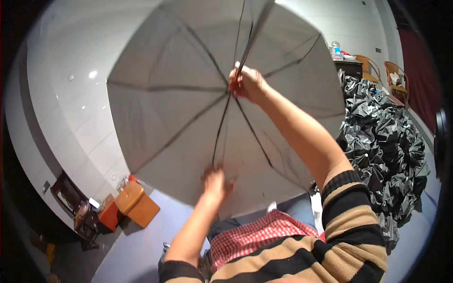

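Note:
A grey umbrella is spread open in front of me, its inner side and dark ribs facing me. My right hand is closed around the umbrella's shaft, near the hub where the ribs meet. From there the dark shaft runs up to the top of the view. Lower down, my left hand is at a rib, against the inner side of the canopy. Motion smears its fingers, so I cannot make out whether they grip the rib.
A big heap of crumpled dark grey folded fabric lies at the right. Behind it are a dark table and wooden chairs. At the left stand an orange-brown wooden stool and a dark chair near a tiled wall.

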A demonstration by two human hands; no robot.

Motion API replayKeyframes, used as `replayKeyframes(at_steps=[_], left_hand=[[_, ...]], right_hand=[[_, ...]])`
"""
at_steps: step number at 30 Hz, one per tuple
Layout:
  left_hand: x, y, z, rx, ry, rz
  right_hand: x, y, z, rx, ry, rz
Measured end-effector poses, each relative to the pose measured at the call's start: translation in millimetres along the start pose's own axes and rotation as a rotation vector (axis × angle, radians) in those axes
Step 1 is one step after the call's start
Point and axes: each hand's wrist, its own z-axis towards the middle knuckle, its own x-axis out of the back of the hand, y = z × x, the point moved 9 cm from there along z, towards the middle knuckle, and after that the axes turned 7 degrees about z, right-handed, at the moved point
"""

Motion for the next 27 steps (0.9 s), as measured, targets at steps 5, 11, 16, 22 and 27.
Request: replayKeyframes(at_steps=[5,11,16,22,27], left_hand=[[-114.4,-10.6,-80.7,0.026,-0.067,0.101],[-162.4,-12.9,-104.1,-0.002,-0.339,-0.005],[-193.1,-7.2,-95.7,-0.008,-0.291,-0.123],[-205.9,15.6,-83.6,-0.109,-0.247,-0.304],[-204.2,25.0,-76.0,-0.157,-0.218,-0.338]], right_hand=[[35.9,119.2,9.0,-0.237,0.153,-0.023],[66.3,259.3,13.5,-0.433,0.183,0.052],[114.7,312.9,-99.4,-0.470,-0.092,-0.870],[114.9,264.2,-278.5,-0.526,-0.326,-1.136],[137.6,197.6,-315.0,-0.404,0.005,-1.196]])
